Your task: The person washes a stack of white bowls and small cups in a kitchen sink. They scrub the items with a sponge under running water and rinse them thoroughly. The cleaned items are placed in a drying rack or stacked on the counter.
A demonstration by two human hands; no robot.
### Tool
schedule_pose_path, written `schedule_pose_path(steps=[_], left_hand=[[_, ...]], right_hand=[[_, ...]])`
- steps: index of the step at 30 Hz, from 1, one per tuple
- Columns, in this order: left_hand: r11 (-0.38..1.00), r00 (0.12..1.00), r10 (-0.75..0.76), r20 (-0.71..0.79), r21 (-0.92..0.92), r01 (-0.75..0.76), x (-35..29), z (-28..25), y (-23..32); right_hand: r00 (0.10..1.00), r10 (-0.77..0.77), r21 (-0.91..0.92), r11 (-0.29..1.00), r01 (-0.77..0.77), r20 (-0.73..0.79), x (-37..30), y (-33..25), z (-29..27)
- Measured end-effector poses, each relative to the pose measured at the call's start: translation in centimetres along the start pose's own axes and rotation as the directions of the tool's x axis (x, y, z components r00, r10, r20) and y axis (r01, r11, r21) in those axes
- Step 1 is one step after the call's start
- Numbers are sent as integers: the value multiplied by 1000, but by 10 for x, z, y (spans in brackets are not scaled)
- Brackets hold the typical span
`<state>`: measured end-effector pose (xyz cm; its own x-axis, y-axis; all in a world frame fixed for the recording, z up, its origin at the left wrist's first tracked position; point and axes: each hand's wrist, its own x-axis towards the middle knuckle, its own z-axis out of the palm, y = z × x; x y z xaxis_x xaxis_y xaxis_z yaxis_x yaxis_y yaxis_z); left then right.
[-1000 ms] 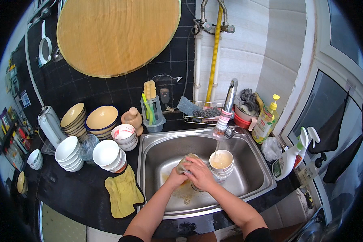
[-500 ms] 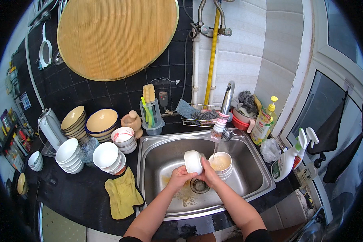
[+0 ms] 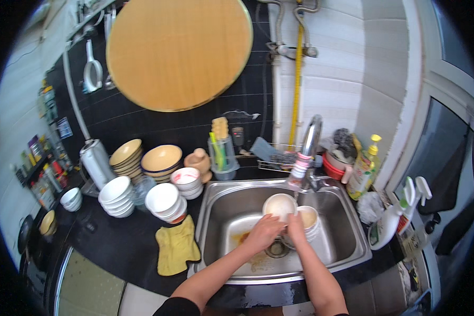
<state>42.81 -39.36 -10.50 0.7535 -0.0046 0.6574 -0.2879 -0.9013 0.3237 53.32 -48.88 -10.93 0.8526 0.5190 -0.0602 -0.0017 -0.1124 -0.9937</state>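
Over the sink (image 3: pixel 231 276), a white bowl (image 3: pixel 279 203) is held between my two hands, its pale inside facing up. My left hand (image 3: pixel 265 233) grips its near left edge, fingers bent at the rim. My right hand (image 3: pixel 295 227) is closed on its right side, with the fingertips partly hidden. Just right of the held bowl, a stack of bowls (image 3: pixel 309 231) stands in the sink, partly covered by my right hand. A thin stream of water falls from the faucet (image 3: pixel 312 138) beside the held bowl. The drain (image 3: pixel 277 249) lies below my hands.
Left of the sink are stacked white bowls (image 3: pixel 163 199), cream bowls (image 3: pixel 160 159) and a yellow cloth (image 3: pixel 178 247). Behind stand a wooden mortar (image 3: pixel 197 163) and a utensil holder (image 3: pixel 224 158). A dish soap bottle (image 3: pixel 364 171) and a spray bottle (image 3: pixel 388 224) line the right side.
The held bowl has turned from side-on to inside-up and come closer to the water stream. My left hand has shifted onto its near rim. The whole view has moved slightly.
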Motion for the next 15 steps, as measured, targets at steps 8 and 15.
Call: schedule_pose_path(steps=[8, 15], left_hand=[[963, 930, -270, -251, -58, 264, 40, 20, 35], [622, 738, -652, -175, -680, 388, 38, 68, 19]], right_hand=[[976, -191, -289, 945, 153, -108, 67, 69, -46], [959, -148, -387, 921, 46, -240, 19, 6, -63]])
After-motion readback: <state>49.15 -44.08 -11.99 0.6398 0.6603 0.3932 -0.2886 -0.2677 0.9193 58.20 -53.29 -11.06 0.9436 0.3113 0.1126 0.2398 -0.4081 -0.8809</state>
